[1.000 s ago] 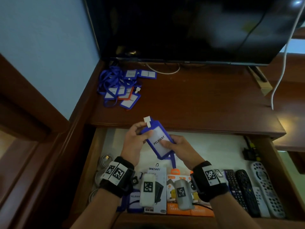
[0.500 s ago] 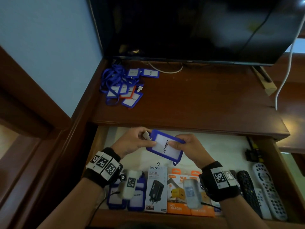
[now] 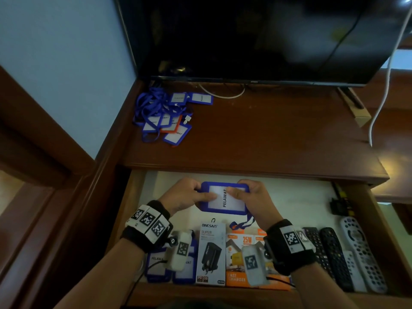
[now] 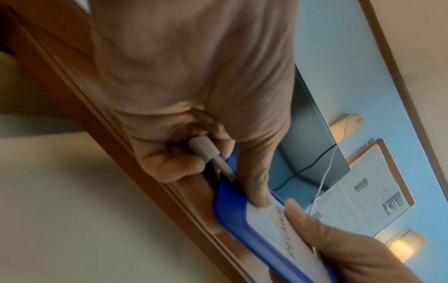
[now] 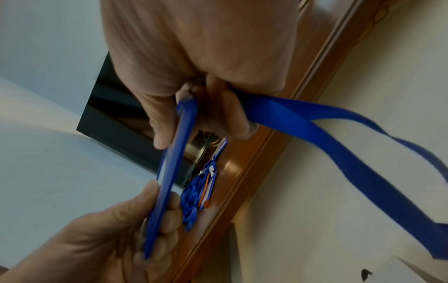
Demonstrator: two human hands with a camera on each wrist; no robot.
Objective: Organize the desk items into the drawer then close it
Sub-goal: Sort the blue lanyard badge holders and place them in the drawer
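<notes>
- Hands first: left hand (image 3: 185, 196) pinches the left end of a blue badge holder (image 3: 224, 198), thumb on its white card, fingers curled beneath.
- Right hand (image 3: 252, 197) pinches the right end the same way; a blue lanyard (image 5: 339, 134) trails from under its fingers.
- The holder lies level between both hands, above the open drawer (image 3: 289, 197), behind the charger boxes (image 3: 210, 253).
- More badge holders (image 3: 165, 117) sit piled on the surface (image 3: 267, 134).

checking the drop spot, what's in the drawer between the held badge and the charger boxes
In the head view, only pale drawer lining and the badge's blue lanyard lie before the charger boxes; nothing else shows there.
</notes>
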